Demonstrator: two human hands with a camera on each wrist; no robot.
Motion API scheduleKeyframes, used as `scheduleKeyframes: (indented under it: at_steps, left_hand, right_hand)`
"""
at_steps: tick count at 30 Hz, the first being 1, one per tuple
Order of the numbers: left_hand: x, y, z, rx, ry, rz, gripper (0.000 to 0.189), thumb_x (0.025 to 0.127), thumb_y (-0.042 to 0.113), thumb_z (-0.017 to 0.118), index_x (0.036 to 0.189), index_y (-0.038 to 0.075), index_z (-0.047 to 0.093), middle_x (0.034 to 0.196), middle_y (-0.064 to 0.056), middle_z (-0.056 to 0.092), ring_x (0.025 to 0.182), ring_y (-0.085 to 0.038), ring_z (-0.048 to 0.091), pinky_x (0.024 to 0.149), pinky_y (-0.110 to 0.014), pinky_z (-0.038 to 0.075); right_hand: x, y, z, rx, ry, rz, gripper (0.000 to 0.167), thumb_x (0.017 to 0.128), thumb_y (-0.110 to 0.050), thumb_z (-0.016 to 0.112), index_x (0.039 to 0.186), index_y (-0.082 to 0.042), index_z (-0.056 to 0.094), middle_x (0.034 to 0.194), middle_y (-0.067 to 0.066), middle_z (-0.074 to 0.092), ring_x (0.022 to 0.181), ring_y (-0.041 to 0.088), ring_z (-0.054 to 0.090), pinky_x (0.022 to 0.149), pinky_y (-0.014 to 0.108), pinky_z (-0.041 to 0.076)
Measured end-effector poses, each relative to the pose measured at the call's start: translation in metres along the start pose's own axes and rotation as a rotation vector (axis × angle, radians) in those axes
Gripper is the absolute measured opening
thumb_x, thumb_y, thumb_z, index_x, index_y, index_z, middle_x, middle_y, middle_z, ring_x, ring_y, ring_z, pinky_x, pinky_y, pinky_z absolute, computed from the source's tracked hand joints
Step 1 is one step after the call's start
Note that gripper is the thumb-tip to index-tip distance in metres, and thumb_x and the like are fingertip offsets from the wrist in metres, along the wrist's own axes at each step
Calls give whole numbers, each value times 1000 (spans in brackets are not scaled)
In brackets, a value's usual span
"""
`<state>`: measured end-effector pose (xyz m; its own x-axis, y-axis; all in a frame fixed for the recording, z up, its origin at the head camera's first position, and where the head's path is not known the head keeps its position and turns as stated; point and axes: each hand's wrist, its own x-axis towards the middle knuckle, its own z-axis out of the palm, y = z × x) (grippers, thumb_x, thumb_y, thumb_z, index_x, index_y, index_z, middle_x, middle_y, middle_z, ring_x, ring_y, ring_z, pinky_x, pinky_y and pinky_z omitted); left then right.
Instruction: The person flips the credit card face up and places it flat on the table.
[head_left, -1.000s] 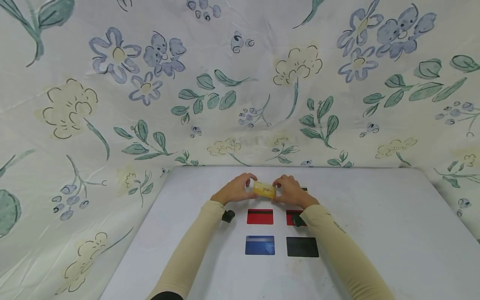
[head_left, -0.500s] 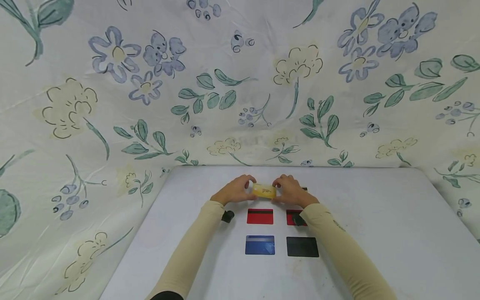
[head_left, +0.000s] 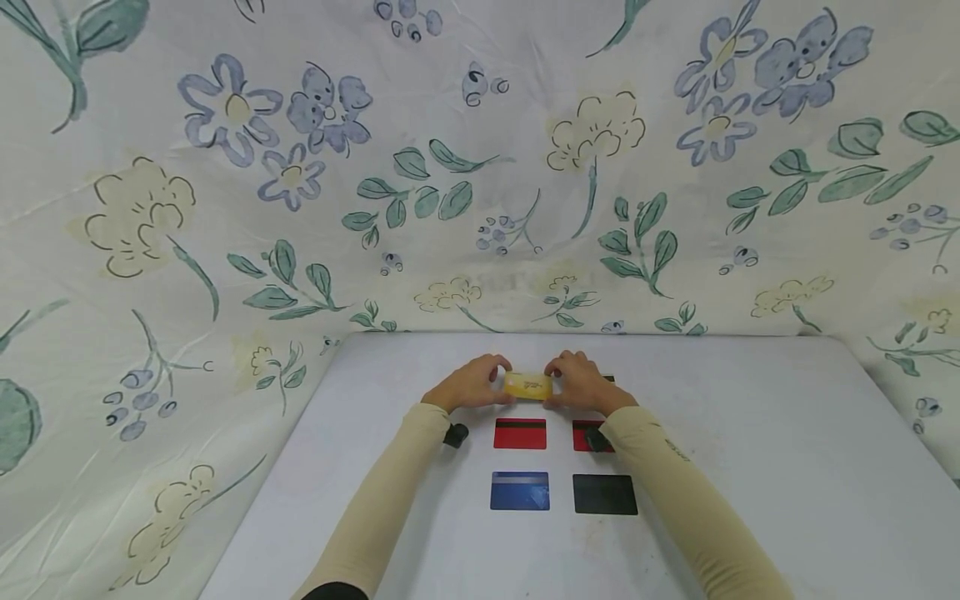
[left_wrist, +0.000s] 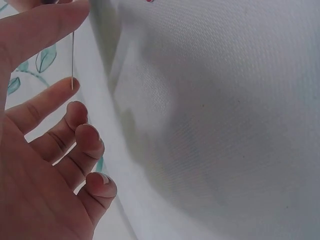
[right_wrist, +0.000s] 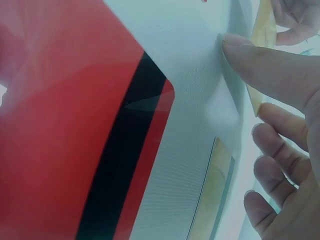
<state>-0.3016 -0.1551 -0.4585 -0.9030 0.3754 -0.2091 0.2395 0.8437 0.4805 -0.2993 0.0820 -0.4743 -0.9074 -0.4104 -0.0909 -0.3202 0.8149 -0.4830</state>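
A yellow card (head_left: 527, 386) is held up by both hands above the far part of the white table, near the middle. My left hand (head_left: 468, 383) pinches its left end between thumb and index finger; the left wrist view shows the card edge-on (left_wrist: 73, 60) as a thin line. At the other end, my right hand (head_left: 585, 385) pinches it the same way, its remaining fingers loosely curled. Nearer to me lie a red card (head_left: 521, 433) with a black stripe and a second red card (head_left: 582, 430), partly hidden by the right wrist.
A blue card (head_left: 520, 492) and a black card (head_left: 604, 494) lie side by side closer to me. Behind the right hand, another card (head_left: 609, 378) with a dark stripe is mostly hidden. Floral cloth (head_left: 510, 175) rises beyond the table (head_left: 750, 450).
The yellow card has gone from a slant to nearly level and sits slightly lower. My left hand has come down a little with it; the right hand has hardly moved.
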Motion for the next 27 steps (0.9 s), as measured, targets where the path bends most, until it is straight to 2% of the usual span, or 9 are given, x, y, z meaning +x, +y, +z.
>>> scheduleKeyframes:
  at_steps: [7, 15, 27]
  left_hand:
    - [1, -1, 3, 4, -9, -25, 58, 87, 38, 82, 136, 17, 58, 115, -7, 60, 106, -22, 54, 95, -39, 52]
    - [1, -2, 3, 6, -17, -24, 58, 87, 36, 82, 136, 16, 59, 120, -9, 61, 110, -23, 54, 100, -42, 52]
    - [2, -5, 5, 17, -31, -25, 55, 88, 35, 81, 136, 16, 60, 117, -7, 60, 108, -22, 54, 98, -40, 51]
  right_hand:
    - [3, 1, 2, 4, -15, 13, 54, 83, -31, 88, 128, -10, 68, 125, 8, 62, 116, 26, 48, 108, 47, 43]
    - [4, 1, 2, -21, -21, -1, 53, 83, -30, 88, 127, -9, 69, 121, 8, 62, 114, 27, 49, 107, 48, 43]
    - [5, 0, 1, -28, -23, -11, 51, 84, -30, 87, 126, -8, 69, 119, 8, 62, 114, 26, 49, 107, 47, 43]
